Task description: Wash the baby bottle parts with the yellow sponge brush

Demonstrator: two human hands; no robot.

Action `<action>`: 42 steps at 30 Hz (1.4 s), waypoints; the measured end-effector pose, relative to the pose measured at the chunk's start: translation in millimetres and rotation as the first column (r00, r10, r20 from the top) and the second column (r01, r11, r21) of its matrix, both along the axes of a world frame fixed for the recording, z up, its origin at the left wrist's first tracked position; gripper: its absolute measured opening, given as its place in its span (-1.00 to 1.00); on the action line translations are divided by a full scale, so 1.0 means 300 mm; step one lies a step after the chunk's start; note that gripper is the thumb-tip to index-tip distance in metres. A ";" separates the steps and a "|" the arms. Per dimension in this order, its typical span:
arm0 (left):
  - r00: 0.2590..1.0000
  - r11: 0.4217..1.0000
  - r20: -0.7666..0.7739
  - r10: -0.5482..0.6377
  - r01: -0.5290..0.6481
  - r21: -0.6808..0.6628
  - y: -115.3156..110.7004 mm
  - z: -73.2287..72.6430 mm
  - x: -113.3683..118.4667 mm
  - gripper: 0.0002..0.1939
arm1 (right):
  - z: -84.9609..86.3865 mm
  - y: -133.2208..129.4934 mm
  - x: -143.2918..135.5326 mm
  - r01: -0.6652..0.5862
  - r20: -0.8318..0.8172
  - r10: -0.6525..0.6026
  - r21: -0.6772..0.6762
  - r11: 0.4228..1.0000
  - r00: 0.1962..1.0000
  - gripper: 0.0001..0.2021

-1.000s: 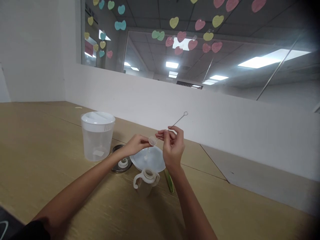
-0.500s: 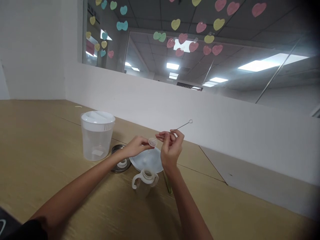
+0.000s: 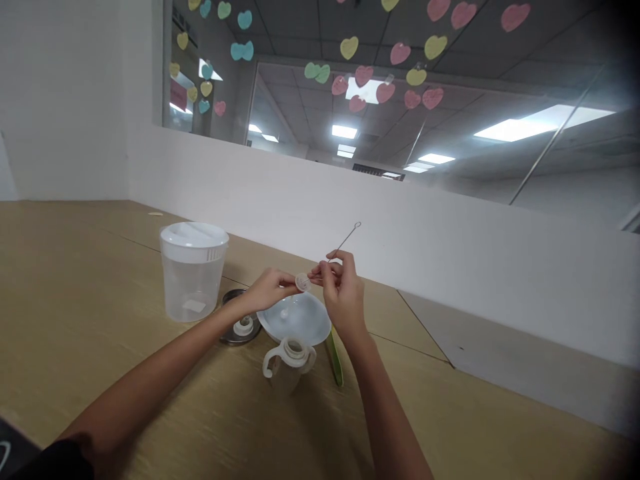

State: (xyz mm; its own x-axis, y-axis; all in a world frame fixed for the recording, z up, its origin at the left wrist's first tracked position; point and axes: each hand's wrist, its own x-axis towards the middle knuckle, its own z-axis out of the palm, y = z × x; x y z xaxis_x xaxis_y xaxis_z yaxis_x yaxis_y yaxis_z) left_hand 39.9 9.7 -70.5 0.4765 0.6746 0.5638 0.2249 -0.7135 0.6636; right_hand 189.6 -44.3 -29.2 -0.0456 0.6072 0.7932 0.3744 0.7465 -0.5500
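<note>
Currently, a small, round, translucent white plastic piece is being gripped at its left edge between the thumb and fingers of the left hand. A thin, straight, silver-grey metal wire tool, ending in a loop, is being pinched by the fingers of the right hand.

The governing relation is being set by the long axis of the wire tool: from the loop at upper right, it is being slanted down and left through the right fingers, toward the piece. The piece is being positioned to the left of the right fingertips, just beside them. The left hand is being kept in direct contact with the piece; contact by the right fingers cannot be confirmed. The lower end of the tool is being partly hidden by the right fingers, so its depth in the piece cannot be told.

Both hands are being held above a shallow, pale blue bowl. On the near side of the bowl, a translucent, two-handled white cup is being supported upright on the wood-coloured bench. A long, narrow green object is being left to the right of the cup.
</note>
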 end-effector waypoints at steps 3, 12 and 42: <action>1.000 1.000 -0.012 0.000 0.000 0.020 -0.005 0.004 0.003 -0.69 | 0.002 -0.003 0.001 0.020 0.009 -0.020 0.003 1.000 1.000 -0.86; 1.000 0.999 -0.003 0.016 -0.016 0.029 -0.007 -0.002 0.005 -0.70 | -0.002 0.009 0.005 0.112 0.072 -0.112 0.007 0.994 0.991 -0.90; 0.995 0.993 0.073 0.066 -0.073 0.096 -0.044 0.040 0.008 -0.71 | -0.041 -0.003 -0.063 0.196 0.218 -0.327 0.467 0.863 0.920 -0.83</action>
State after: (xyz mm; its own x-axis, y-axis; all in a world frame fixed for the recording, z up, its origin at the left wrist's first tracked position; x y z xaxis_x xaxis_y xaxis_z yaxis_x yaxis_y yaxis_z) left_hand 42.3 -3.5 -58.5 0.3879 0.6445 0.6589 0.2319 -0.7602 0.6069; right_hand 170.7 -45.1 -41.4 -0.1932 0.2322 0.9533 0.6776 0.7342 -0.0415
